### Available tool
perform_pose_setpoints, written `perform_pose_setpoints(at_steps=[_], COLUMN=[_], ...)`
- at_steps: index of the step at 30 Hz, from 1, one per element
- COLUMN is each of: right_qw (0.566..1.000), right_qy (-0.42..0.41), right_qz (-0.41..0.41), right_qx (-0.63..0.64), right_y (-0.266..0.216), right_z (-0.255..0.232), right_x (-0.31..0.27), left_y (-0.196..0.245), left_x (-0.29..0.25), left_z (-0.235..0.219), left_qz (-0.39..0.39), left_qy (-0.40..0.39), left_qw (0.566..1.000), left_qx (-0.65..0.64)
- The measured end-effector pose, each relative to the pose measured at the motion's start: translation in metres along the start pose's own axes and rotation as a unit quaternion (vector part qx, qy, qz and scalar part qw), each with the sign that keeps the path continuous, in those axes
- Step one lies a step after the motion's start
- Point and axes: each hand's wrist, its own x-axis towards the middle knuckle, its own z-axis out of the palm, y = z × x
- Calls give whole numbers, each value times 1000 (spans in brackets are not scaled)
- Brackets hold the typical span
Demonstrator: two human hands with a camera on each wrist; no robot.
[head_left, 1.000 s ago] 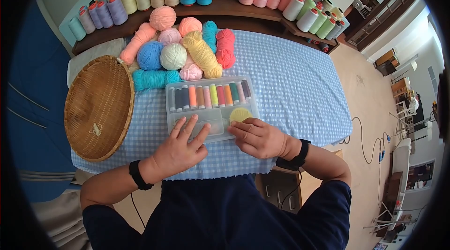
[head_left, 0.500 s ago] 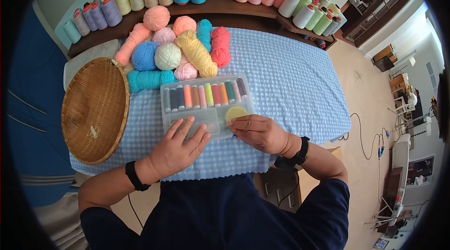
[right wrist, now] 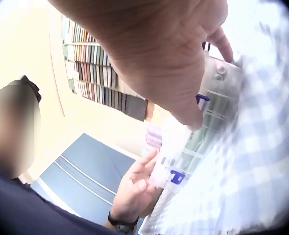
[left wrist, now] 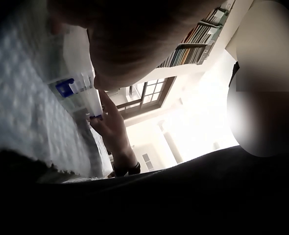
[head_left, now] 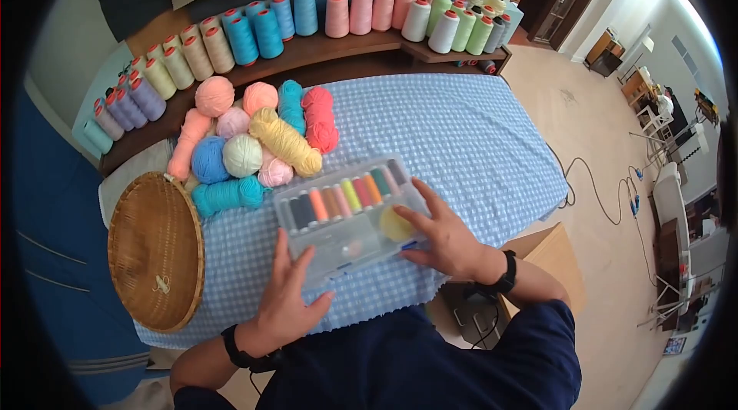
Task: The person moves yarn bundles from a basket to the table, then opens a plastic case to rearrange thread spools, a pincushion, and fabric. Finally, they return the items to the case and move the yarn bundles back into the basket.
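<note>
A clear plastic box (head_left: 334,245) lies at an angle over the blue checked cloth (head_left: 461,133), a row of coloured thread spools (head_left: 351,195) and a yellow disc (head_left: 396,223) inside. My right hand (head_left: 450,241) grips its right end, fingers over the far side and thumb at the front edge. My left hand (head_left: 288,306) touches the left end with fairly straight, spread fingers. Blue latches (left wrist: 65,88) show along the front side in the left wrist view. Whether the box is raised off the cloth I cannot tell.
Yarn balls and skeins (head_left: 242,155) lie behind the box. A round wicker tray (head_left: 157,256) with a small pale tangle is at the left. Cones of thread (head_left: 269,33) line the curved shelf (head_left: 330,56) at the back. A wooden drawer unit (head_left: 546,260) stands at the front right.
The view has shifted. The box has turned and moved nearer to me. My right hand has gone from pinching at the front edge to gripping the right end; my left has moved to the left end.
</note>
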Motion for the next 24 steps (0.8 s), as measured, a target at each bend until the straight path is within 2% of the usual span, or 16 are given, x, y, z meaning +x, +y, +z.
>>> perform_pose_setpoints(at_steps=[1,2,3,4,6,7,9,10,12,13,15,17,19,21,23,24], right_qw=[1000,998,992,985,981,977,975,975,974,971,968,973,969,974,973,972], right_qy=[-1,15,29,36,23,14,4,9,26,27,42,59,63,74,75,78], right_qz=[0,32,61,74,86,104,103,113,126,129,119,93,82,41,36,25], right_qx=[-5,-55,-106,-151,-171,-185,-195,-191,-188,-199,-218,-203,-227,-212,-216,-220], right_y=[5,8,11,13,16,22,36,43,67,84,102,136,138,158,156,163], right_z=[-6,-10,-15,-21,-21,-25,-36,-36,-33,-34,-40,-36,-37,-34,-33,-29], right_x=[-8,-16,-24,-30,-36,-35,-26,-20,-3,8,39,67,99,124,144,151], left_y=[3,2,-1,-5,1,2,2,2,1,2,6,1,-8,-18,-32,-35], left_x=[8,22,37,53,74,80,81,77,65,58,41,18,-6,-29,-47,-49], left_z=[3,8,15,21,30,31,34,33,20,8,-17,-34,-53,-61,-67,-67], left_qz=[15,51,50,68,79,79,119,114,120,115,74,29,-62,-136,-282,-308], left_qy=[-37,-48,-41,-68,-112,-96,-167,-156,-98,-96,-26,5,92,118,153,186], left_qw=[999,994,994,990,983,983,971,973,988,989,985,981,939,916,869,847], left_qx=[-26,-82,-87,-105,-123,-132,-119,-123,-19,-16,156,192,326,358,377,390])
